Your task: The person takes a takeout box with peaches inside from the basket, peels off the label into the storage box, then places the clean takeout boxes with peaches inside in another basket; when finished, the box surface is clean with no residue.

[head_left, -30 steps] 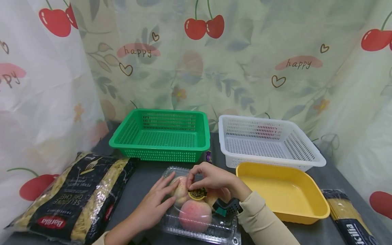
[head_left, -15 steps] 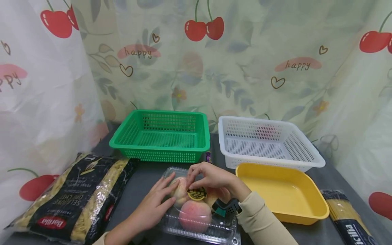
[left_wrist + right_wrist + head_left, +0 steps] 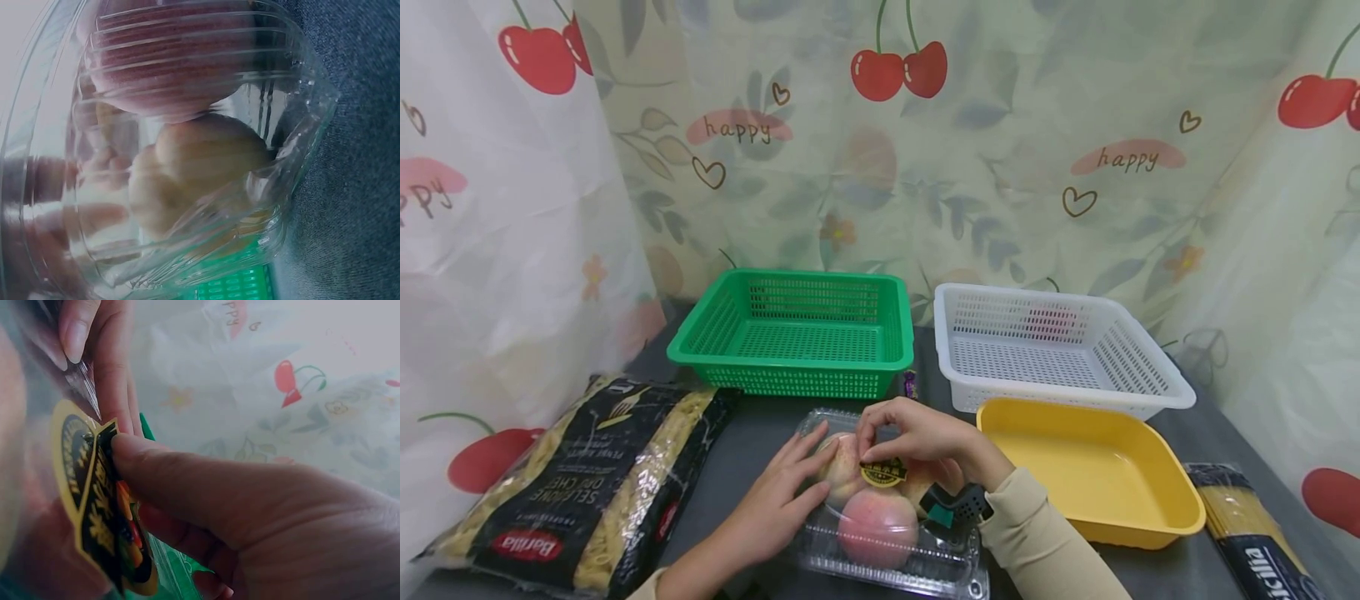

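A clear plastic clamshell box (image 3: 898,582) of peaches (image 3: 877,529) stands at the front middle of the table. On its lid is a round black-and-gold sticker (image 3: 883,473). My right hand (image 3: 921,435) pinches the sticker's edge; in the right wrist view the thumb lies against the black border of the sticker (image 3: 103,506), fingers curled behind. My left hand (image 3: 778,504) rests on the lid's left side, fingers spread and nearly straight. Through the clear wall in the left wrist view, a pale peach (image 3: 209,156) sits beside a redder one (image 3: 169,62).
Behind the box stand a green basket (image 3: 797,364) and a white basket (image 3: 1045,392). A yellow tray (image 3: 1112,475) is to the right, with a spaghetti pack (image 3: 1247,517) past it. A large pasta bag (image 3: 580,475) lies left. A small purple-wrapped item (image 3: 911,383) lies between the baskets.
Both hands stay at the same places on the box. The right fingertips shift very slightly at the sticker's edge; the head view drifts a little.
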`<state>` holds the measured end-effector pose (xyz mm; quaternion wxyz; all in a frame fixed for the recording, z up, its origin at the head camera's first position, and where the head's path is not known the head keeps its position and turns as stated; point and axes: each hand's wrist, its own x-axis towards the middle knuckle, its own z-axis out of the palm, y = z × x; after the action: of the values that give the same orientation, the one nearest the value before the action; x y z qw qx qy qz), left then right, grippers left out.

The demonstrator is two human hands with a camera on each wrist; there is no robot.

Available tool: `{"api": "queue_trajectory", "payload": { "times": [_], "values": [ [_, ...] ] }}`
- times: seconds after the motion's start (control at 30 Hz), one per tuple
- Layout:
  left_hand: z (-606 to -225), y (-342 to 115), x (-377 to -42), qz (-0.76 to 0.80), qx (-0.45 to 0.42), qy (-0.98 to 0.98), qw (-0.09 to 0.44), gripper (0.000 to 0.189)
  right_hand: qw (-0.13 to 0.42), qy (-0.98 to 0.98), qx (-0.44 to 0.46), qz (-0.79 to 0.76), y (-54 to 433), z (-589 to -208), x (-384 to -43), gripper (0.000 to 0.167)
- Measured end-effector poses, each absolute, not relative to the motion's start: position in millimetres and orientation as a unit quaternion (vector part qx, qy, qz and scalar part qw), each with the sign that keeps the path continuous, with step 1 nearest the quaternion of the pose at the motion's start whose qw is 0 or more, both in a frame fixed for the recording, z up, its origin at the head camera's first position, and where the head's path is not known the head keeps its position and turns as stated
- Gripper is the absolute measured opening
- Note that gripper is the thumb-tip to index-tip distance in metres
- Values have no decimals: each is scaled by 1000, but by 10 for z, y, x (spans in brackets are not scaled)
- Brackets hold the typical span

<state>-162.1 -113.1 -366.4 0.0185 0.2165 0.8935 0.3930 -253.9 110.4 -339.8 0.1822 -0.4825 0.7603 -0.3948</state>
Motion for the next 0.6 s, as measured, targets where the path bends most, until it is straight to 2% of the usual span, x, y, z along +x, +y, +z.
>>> {"api": "queue_trajectory", "payload": {
  "times": [0.6],
  "values": [
    [-3679, -1131, -1618, 399, 212, 892, 14, 48, 197, 745, -484, -415, 1124, -3397, -2530, 12]
  ]
}}
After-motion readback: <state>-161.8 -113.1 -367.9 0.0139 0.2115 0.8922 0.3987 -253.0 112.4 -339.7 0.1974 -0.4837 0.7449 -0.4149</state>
